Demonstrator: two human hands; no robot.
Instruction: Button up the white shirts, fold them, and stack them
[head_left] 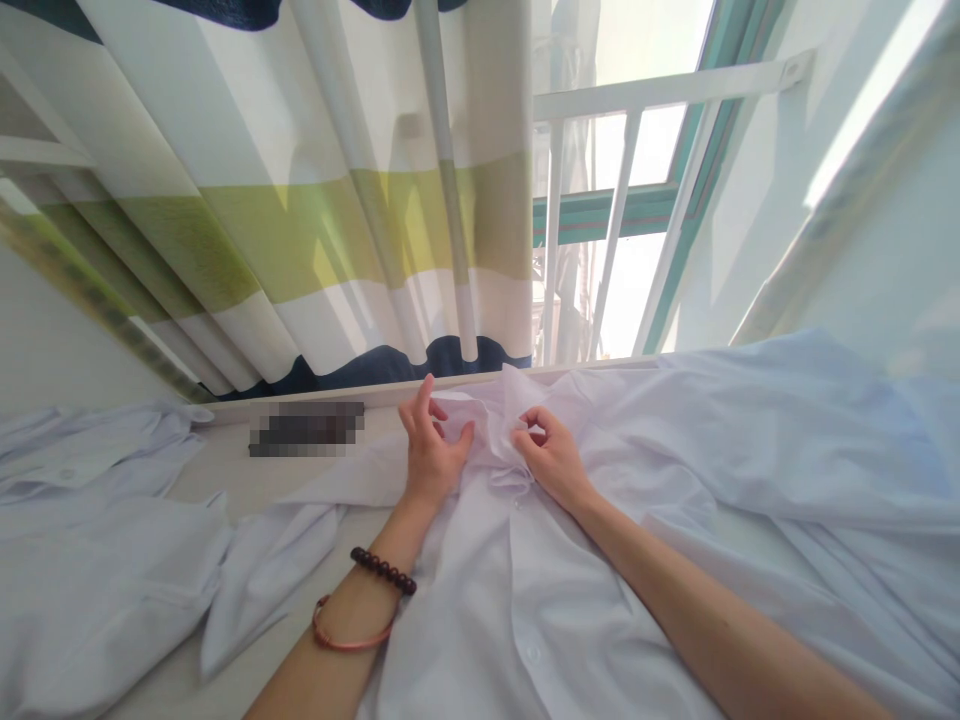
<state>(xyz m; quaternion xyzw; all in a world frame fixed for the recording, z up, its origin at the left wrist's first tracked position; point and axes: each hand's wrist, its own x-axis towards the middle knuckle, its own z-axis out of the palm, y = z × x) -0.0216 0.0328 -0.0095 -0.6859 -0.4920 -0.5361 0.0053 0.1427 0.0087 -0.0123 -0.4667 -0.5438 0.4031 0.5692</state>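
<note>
A white button-up shirt [480,600] lies front side up on a pale surface, its collar away from me and its button placket running toward me. At the left side of the collar is my left hand [435,445], thumb and fingers apart, the fingertips against the cloth. My right hand [551,455] is closed, with thumb and index finger pinching the right side of the collar. Some fingertips are partly hidden by fabric. The left wrist wears a dark bead bracelet [382,570] and a copper-coloured bangle [349,645].
More white garments [97,590] lie to the left. White fabric [750,430] also spreads to the right. A blurred-out dark object [306,430] rests near the back edge. Behind hang striped curtains [315,230], beside a white railing [630,100] at the window.
</note>
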